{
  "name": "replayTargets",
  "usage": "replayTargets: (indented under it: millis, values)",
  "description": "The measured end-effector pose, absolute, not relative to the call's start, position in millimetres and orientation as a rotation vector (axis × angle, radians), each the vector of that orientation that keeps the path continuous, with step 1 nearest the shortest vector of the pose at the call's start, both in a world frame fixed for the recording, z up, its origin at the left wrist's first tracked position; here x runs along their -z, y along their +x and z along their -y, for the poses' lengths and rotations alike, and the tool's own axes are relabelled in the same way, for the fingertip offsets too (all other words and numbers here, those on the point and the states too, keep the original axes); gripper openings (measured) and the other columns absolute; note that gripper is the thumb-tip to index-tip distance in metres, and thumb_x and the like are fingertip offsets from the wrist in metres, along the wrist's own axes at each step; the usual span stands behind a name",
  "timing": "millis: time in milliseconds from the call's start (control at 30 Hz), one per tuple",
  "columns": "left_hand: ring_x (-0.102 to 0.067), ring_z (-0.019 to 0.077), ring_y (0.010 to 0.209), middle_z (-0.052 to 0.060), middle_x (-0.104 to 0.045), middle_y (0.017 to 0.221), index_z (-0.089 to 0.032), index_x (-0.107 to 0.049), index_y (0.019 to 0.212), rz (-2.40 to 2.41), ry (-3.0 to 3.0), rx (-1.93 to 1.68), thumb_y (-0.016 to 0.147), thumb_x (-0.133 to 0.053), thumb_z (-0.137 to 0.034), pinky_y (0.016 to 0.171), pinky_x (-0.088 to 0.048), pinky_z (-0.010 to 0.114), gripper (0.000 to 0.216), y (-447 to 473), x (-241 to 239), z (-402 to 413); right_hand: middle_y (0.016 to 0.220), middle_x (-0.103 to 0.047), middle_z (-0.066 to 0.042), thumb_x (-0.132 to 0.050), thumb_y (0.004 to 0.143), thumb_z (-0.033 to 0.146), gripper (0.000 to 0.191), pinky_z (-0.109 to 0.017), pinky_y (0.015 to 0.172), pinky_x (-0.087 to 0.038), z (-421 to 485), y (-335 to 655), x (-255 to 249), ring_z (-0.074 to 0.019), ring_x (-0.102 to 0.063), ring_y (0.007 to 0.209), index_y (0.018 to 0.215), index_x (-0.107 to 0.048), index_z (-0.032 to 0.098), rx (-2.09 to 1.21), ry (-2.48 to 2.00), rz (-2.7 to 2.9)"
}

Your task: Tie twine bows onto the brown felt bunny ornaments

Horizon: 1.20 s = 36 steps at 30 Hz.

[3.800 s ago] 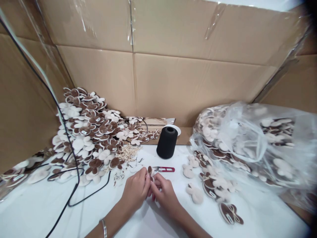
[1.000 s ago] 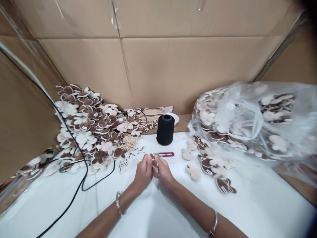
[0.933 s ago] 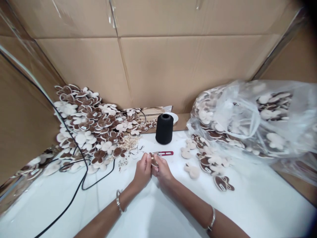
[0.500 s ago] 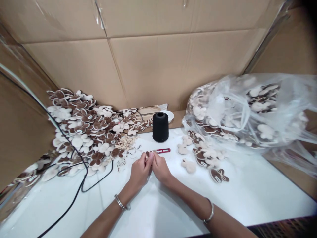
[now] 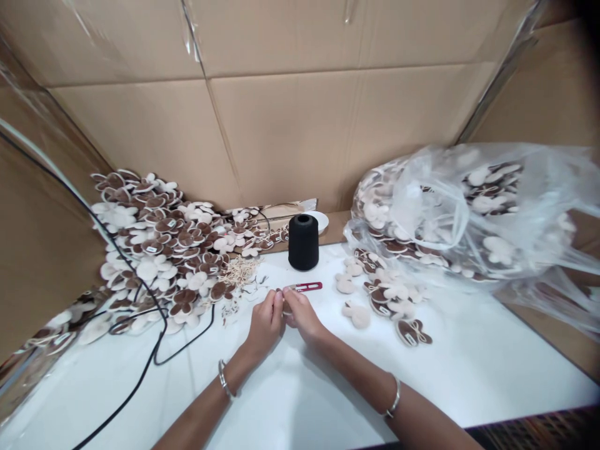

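My left hand [image 5: 265, 322] and my right hand [image 5: 304, 317] meet over the middle of the table, fingers closed together. Between them they pinch a brown fabric bunny patch [image 5: 287, 307], mostly covered by the fingers. Just beyond the fingertips lie red-handled thread snips [image 5: 309, 287]. Behind these, a cone of black thread [image 5: 304, 245] stands upright. Several brown and cream bunny patches [image 5: 357, 314] rest to the right of my hands, some with a cord bow and a small white label.
A large heap of patches [image 5: 182, 301] fills the left side, with cord scraps [image 5: 238, 270] beside it. Black cable [image 5: 157, 350] loops across the left of the white table [image 5: 300, 400]. At right lies a clear plastic bag [image 5: 422, 212] of patches. Cardboard [image 5: 290, 137] walls the back.
Both hands stay together at nearly the same spot. My right fingers have shifted around the brown patch, and more of it shows beneath them.
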<state>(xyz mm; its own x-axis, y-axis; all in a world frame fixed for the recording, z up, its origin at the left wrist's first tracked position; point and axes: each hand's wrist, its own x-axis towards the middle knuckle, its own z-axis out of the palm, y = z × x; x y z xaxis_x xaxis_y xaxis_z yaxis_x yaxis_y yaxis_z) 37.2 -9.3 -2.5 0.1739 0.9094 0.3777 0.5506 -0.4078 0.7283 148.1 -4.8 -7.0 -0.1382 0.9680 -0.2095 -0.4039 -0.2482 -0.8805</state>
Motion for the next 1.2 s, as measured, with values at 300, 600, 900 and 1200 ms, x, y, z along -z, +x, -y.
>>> replayTargets:
  millis: [300, 600, 900, 1200]
  values:
    - [-0.043, 0.0114, 0.047, -0.006, -0.040, 0.055, -0.023, -0.035, 0.071, -1.322, 1.985, -1.138, 0.098, -0.030, -0.035, 0.050, -0.034, 0.023, 0.030, 43.1, 7.6, 3.8, 0.045, -0.034, 0.011, -0.075, 0.066, 0.044, 0.038, -0.017, 0.035, -0.014, 5.4, 142.1, -2.5, -0.0020, -0.024, 0.035, 0.066, -0.046, 0.019, -1.731, -0.850, 0.407]
    - [-0.045, 0.0119, 0.045, -0.006, -0.042, 0.052, -0.023, -0.035, 0.070, -1.354, 1.948, -1.187, 0.098, -0.030, -0.037, 0.049, -0.033, 0.024, 0.031, 43.1, 5.7, 3.3, 0.045, -0.032, 0.011, -0.068, 0.072, 0.040, 0.033, -0.019, 0.035, -0.013, 1.7, 134.2, -9.4, -0.0023, -0.021, 0.034, 0.064, -0.044, 0.020, -1.728, -0.887, 0.341]
    - [-0.053, 0.0136, 0.054, -0.001, -0.054, 0.061, -0.021, -0.045, 0.074, -1.341, 2.317, -1.158, 0.100, -0.029, -0.032, 0.056, -0.039, 0.025, 0.032, 16.1, -1.9, -6.6, 0.058, -0.044, 0.006, -0.061, 0.081, 0.056, 0.039, -0.020, 0.044, -0.027, 0.6, 159.9, -9.8, -0.0073, -0.038, 0.047, 0.073, -0.049, 0.020, -1.452, -1.004, 1.076]
    - [-0.060, 0.0146, 0.070, 0.005, -0.063, 0.082, -0.018, -0.055, 0.091, -1.287, 2.873, -0.991, 0.100, -0.035, -0.021, 0.061, -0.041, 0.025, 0.022, -0.7, 2.5, -17.4, 0.049, -0.049, 0.007, -0.056, 0.086, 0.051, 0.033, -0.020, 0.042, -0.026, -1.0, 176.5, -13.6, -0.0082, -0.038, 0.042, 0.094, -0.057, 0.019, -1.427, -1.029, 1.274]
